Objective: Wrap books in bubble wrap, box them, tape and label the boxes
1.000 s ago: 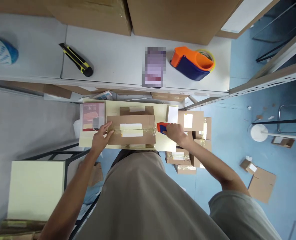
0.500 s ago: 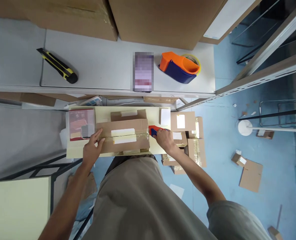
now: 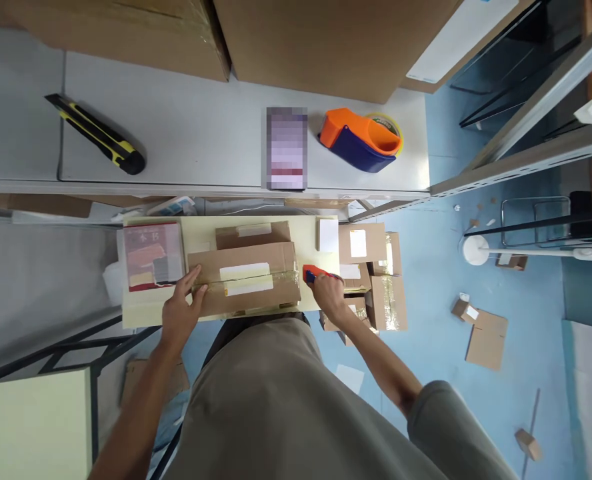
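A long cardboard box [image 3: 249,300] lies in front of me on the pale yellow table [image 3: 306,230], with clear tape along its top seam and a white label split by that seam. My left hand [image 3: 182,303] rests on the box's left end, fingers spread. Just right of the box, my right hand [image 3: 327,293] is wrapped round an orange and blue tape dispenser [image 3: 312,272]; a small gap separates the dispenser from the box. Behind the long box sits a smaller cardboard box [image 3: 252,233] with a label.
On the shelf above lie a yellow and black box cutter [image 3: 96,135], a pixelated rectangle [image 3: 286,148] and a second tape dispenser [image 3: 360,140]. A red printed packet [image 3: 153,257] is at the table's left. Taped cartons [image 3: 389,300] are stacked at the right.
The dispenser in my right hand has moved away from the box's right end, opening a gap. My left hand stays on the left end. The view has shifted slightly.
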Motion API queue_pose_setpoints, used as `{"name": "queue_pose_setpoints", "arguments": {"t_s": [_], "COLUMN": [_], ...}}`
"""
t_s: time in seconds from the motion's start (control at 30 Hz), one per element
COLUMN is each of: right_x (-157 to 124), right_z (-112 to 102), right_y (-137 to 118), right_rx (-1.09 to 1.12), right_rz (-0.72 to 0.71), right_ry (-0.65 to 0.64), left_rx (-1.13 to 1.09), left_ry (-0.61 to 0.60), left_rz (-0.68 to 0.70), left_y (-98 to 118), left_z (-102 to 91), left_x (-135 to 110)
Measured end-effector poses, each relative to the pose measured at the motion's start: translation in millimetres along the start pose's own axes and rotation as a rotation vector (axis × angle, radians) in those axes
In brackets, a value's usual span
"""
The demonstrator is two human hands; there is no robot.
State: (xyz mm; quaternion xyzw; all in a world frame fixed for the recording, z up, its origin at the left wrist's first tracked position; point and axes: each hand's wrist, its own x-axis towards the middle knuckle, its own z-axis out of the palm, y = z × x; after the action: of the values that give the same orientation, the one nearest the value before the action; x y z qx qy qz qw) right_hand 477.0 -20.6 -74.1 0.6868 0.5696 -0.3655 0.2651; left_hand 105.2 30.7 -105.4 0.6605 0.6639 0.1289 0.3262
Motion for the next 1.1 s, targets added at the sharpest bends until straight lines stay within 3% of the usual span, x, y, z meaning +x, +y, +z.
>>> {"name": "queue_pose_setpoints", "arguments": {"t_s": [0.1,0.2,0.3,0.4,0.5,0.57,0.67,0.77,0.87,0.93,1.0,1.1], "right_x": [-24,-57,-84,-89,-64,-35,12,46,54,46,32,13], "right_z": [-13,-35,-64,-106,-161,-199,-246,-272,-268,-243,-199,-105], "right_y": [8,3,-23,-65,-111,-141,-177,-196,-194,-180,-158,-120], "right_rx": [0.101,0.197,0.318,0.402,0.410,0.370,0.266,0.205,0.232,0.252,0.286,0.404], "right_rz": [0.205,0.204,-0.049,-0.381,-0.557,-0.582,-0.508,-0.462,-0.517,-0.545,-0.531,-0.396], "right_ry": [0.213,0.405,0.629,0.843,0.989,1.033,1.046,1.015,1.072,1.111,1.118,1.050], "left_rx": [0.026,0.062,-0.010,-0.085,-0.121,-0.145,-0.151,-0.161,-0.160,-0.138,-0.115,-0.102], "left_ry": [0.039,0.097,0.181,0.362,0.486,0.470,0.434,0.412,0.352,0.317,0.286,0.223], "left_rz": [0.056,0.143,0.307,0.485,0.567,0.618,0.614,0.574,0.498,0.385,0.228,-0.032], "left_y": [-1,16,63,126,176,193,198,187,158,126,86,28], "left_z": [1.9,-0.9,-15.5,-40.1,-64.9,-77.3,-85.5,-79.8,-66.1,-56.2,-46.0,-27.6], "left_x": [4,9,13,23,45,63,82,83,75,67,56,31]}}
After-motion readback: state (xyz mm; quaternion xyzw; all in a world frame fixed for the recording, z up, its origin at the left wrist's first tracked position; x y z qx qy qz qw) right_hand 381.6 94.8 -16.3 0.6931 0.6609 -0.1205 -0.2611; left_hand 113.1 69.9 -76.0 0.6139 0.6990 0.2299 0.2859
